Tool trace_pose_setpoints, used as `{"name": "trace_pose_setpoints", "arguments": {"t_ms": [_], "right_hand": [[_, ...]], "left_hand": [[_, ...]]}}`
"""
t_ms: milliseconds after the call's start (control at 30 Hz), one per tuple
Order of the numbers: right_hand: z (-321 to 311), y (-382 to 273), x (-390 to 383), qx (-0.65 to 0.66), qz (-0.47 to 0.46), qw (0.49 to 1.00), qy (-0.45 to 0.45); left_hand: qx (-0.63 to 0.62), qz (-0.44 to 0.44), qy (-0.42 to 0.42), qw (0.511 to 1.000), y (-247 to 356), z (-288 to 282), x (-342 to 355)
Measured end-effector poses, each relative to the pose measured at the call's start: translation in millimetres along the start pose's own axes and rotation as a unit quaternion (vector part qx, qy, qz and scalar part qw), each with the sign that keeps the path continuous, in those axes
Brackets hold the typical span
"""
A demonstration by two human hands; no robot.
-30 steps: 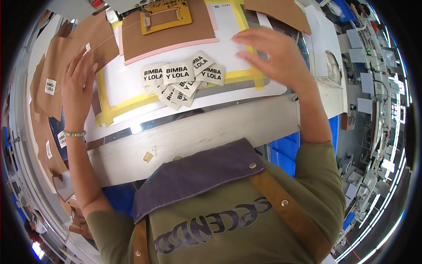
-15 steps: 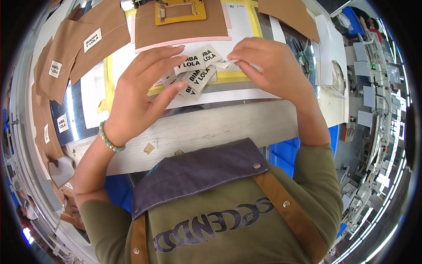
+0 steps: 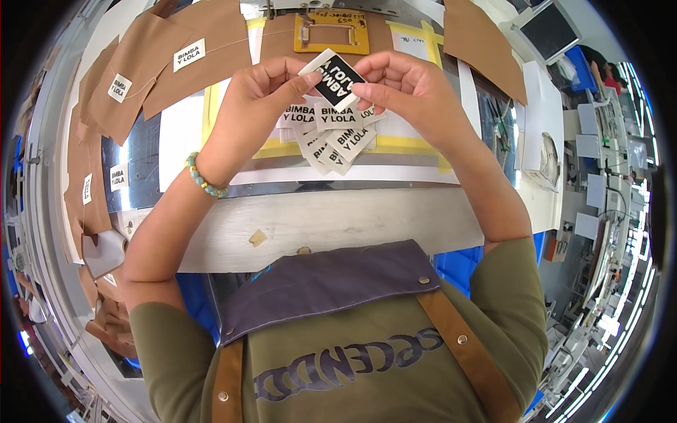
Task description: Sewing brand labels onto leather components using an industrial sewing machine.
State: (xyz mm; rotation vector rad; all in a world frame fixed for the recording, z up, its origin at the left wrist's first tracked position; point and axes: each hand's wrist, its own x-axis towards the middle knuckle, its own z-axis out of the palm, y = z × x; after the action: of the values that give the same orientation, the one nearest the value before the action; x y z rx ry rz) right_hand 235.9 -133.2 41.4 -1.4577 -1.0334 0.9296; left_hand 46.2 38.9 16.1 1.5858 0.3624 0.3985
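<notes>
Raised above the worktable, a small rectangular label (image 3: 337,79) with a black printed face and pale border is pinched between both hands. My left hand (image 3: 262,92) grips its left edge with thumb and fingers, and a beaded bracelet circles that wrist. On the opposite edge, my right hand (image 3: 403,88) has its thumb and fingertips closed. Just below lies a loose, overlapping pile of off-white labels (image 3: 337,141) with black lettering, resting partly on yellow tape over a white sheet.
Beyond the hands sits a yellow frame (image 3: 331,49) on a brown panel (image 3: 277,39). Brown pieces (image 3: 151,42) bearing labels spread at the left, joined by thread. Another brown piece (image 3: 479,42) lies back right, near a white box (image 3: 541,127). Small tools (image 3: 499,123) rest at the right.
A label has come up off the pile and is now held between both hands, its black face showing. My left hand has closed from a spread pose, and the view has shifted slightly.
</notes>
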Motion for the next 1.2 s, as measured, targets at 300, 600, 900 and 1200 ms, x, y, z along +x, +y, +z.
{"name": "trace_pose_setpoints", "arguments": {"t_ms": [300,600,900,1200], "right_hand": [[-5.6,21.9,29.9,-0.025,-0.026,0.999,0.013],[-23.0,47.9,89.5,-0.546,-0.406,0.723,0.117],[-25.8,58.8,90.5,-0.632,-0.420,0.647,0.074],[-30.1,55.7,77.6,-0.616,-0.387,0.685,0.036]], "left_hand": [[-0.020,-0.028,0.017,0.999,-6.3,-13.7,6.7],[0.360,0.161,0.060,0.917,-12.6,-48.8,29.9],[0.550,0.281,-0.018,0.786,-33.9,-32.2,41.8],[0.593,0.261,-0.048,0.760,-40.8,-27.9,54.6]]}}
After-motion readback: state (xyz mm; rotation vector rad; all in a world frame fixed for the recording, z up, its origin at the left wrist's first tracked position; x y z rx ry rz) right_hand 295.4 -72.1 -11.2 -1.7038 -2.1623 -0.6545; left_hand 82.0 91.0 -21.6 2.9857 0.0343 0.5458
